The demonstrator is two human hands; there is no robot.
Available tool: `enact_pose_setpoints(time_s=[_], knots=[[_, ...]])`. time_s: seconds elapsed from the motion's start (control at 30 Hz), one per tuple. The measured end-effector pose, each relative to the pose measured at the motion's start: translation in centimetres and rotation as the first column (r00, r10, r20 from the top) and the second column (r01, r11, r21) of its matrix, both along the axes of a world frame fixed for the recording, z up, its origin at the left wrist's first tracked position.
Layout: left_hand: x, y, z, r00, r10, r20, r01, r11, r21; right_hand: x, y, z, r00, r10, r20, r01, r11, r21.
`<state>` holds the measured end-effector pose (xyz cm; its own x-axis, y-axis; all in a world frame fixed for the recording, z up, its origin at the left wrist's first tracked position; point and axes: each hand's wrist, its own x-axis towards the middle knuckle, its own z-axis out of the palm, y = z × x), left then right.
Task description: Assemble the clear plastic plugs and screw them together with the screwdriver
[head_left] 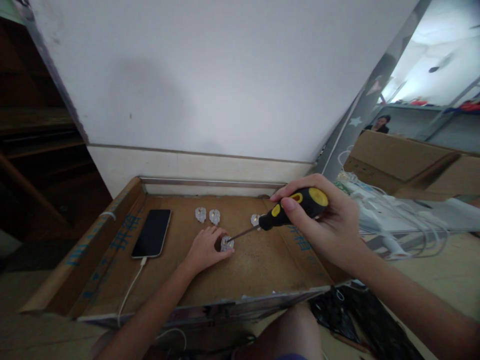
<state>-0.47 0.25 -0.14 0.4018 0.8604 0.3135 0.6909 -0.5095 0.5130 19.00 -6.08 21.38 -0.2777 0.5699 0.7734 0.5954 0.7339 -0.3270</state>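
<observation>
My right hand (322,215) is wrapped round the black and yellow handle of a screwdriver (277,215). Its shaft slants down to the left, with the tip at a small clear plastic piece (227,244) on the cardboard; whether it sits in a screw is too small to tell. My left hand (206,250) grips that piece from the left, thumb below and fingers above. Two similar clear pieces (200,215) lie just beyond my left hand. Another clear piece (255,220) lies behind the screwdriver, partly covered by it.
A phone (152,233) with a white cable (131,287) plugged in lies at left on the cardboard-lined surface (180,285). A white wall panel (210,90) rises behind. At right are tangled white cords (397,225), an open cardboard box (401,160) and a person (380,124) beyond it.
</observation>
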Motion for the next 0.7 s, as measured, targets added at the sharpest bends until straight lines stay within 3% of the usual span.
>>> enact_pose_setpoints(time_s=[0.23,0.33,0.37,0.43,0.5,0.63,0.7], knots=[[0.0,0.0,-0.1,1.000,-0.026,0.010,0.026,0.999,0.028,-1.4,1.3,0.5,1.000,0.013,-0.009,-0.014,0.993,-0.114],[0.1,-0.1,0.0,0.992,-0.090,0.084,0.089,0.996,0.011,-2.0,3.0,0.9,0.992,0.049,-0.116,-0.072,0.976,-0.204],[0.2,-0.2,0.0,0.990,-0.096,0.106,0.097,0.995,-0.004,-2.1,3.6,0.9,0.974,0.109,-0.199,-0.163,0.948,-0.274],[0.3,-0.2,0.0,0.989,-0.079,0.129,0.084,0.996,-0.037,-2.3,4.7,1.0,0.885,0.219,-0.411,-0.396,0.819,-0.416],[0.4,-0.2,-0.1,0.990,-0.063,0.128,0.071,0.996,-0.056,-2.4,5.3,0.9,0.787,0.239,-0.569,-0.540,0.712,-0.448],[0.5,-0.2,-0.3,0.990,-0.066,0.125,0.075,0.995,-0.067,-3.2,5.0,0.9,0.698,0.272,-0.662,-0.638,0.655,-0.404],[0.5,-0.3,-0.3,0.991,-0.057,0.121,0.066,0.995,-0.074,-3.8,4.6,1.0,0.716,0.342,-0.609,-0.658,0.623,-0.423]])
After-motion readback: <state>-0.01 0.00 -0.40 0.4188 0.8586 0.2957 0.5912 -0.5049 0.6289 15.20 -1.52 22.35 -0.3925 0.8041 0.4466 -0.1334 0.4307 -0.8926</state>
